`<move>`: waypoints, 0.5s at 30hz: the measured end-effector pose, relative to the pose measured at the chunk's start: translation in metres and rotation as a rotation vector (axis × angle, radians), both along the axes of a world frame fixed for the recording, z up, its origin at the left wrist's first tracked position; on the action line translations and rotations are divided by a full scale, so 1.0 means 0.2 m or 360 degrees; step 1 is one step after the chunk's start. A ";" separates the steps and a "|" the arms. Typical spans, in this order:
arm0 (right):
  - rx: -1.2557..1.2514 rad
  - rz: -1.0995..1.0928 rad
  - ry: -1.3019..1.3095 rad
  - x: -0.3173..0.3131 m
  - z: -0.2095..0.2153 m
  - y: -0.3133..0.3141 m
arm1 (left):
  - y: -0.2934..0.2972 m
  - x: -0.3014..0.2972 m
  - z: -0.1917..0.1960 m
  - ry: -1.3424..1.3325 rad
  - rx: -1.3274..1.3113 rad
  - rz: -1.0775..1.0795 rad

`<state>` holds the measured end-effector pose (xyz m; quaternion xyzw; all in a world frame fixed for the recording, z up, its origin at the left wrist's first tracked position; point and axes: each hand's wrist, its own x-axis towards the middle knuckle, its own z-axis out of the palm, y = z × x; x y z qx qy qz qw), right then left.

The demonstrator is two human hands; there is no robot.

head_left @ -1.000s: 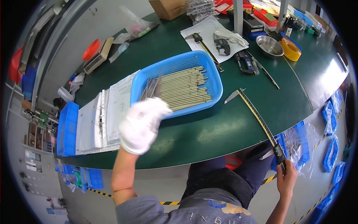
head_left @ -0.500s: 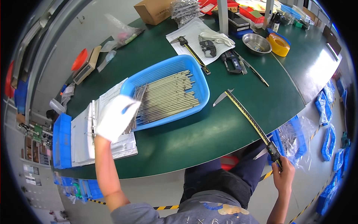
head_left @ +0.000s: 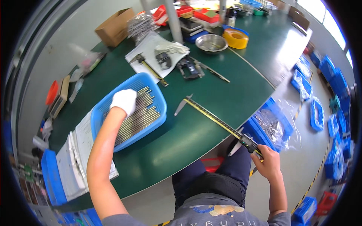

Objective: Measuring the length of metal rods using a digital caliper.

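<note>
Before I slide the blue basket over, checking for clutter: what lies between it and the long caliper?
In the head view, only bare green table lies between the blue basket and the long caliper.

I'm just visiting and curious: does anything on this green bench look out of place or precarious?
Yes. The long caliper juts well past the table edge, its far end held by the bare right hand. The gloved left hand reaches into the blue tray of metal rods.

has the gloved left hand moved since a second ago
Yes. The left hand went from the near rim of the blue basket forward into it, onto the metal rods.
</note>
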<state>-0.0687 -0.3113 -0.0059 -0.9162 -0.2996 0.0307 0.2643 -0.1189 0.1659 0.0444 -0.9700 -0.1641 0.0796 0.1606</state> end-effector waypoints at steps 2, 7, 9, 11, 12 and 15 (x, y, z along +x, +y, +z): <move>0.0025 -0.0013 -0.0003 0.01 -0.01 0.00 | 0.01 0.00 0.01 0.0008 -0.0034 0.0107; 0.0031 0.0008 -0.0042 0.02 -0.01 0.00 | -0.07 -0.01 0.05 -0.0363 -0.0047 0.0206; 0.0041 0.0067 -0.0078 0.02 -0.01 -0.01 | -0.22 -0.02 0.13 -0.0645 -0.0064 -0.0082; 0.0025 0.0042 -0.0062 0.02 -0.01 -0.01 | -0.41 -0.04 0.21 -0.1065 -0.0128 -0.0591; 0.0006 0.0030 -0.0052 0.02 -0.02 -0.02 | -0.51 -0.04 0.23 -0.1196 -0.0188 -0.0859; 0.0027 0.0016 -0.0052 0.01 -0.02 -0.02 | -0.82 -0.08 0.21 -0.1064 -0.0344 -0.1569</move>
